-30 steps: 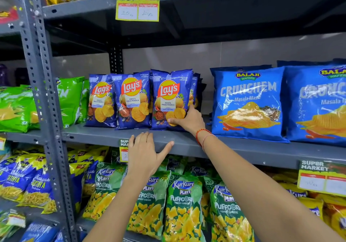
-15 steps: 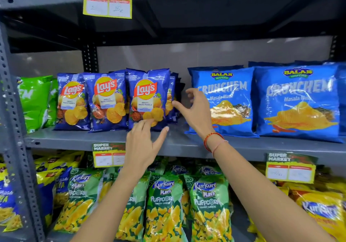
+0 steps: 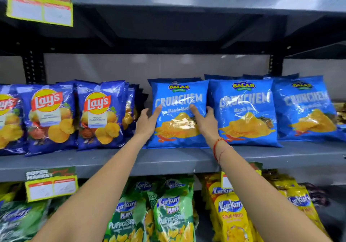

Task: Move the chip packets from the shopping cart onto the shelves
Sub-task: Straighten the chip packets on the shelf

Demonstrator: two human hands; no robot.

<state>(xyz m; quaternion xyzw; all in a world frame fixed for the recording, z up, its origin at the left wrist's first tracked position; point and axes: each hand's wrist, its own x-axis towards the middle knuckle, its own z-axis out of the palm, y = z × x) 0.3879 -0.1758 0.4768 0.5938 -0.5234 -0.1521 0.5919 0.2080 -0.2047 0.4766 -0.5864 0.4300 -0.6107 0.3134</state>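
Head view, close, facing shelf (image 3: 187, 159) front.

left hand (image 3: 148, 122) fingers spread | right hand (image 3: 205, 122) fingers spread | arms outstretched

Shelf (image 3: 187, 159): grey painted metal, matt, smooth; uprights (image 3: 33, 67) black perforated metal. Crunchem packets (image 3: 179, 129): light blue plastic film, glossy, creased, bright glare streaks across the fronts. Lay's packets (image 3: 101, 118): dark blue plastic film, high gloss, wrinkled reflections. Kurkure packets (image 3: 172, 217) below: green and yellow film, glossy. Price label (image 3: 51, 184): paper or card, flat, looks matt. Back wall (image 3: 149, 67): pale grey, smooth, faint sheen. Thread band (image 3: 217, 146) on right wrist: red cord, matt.
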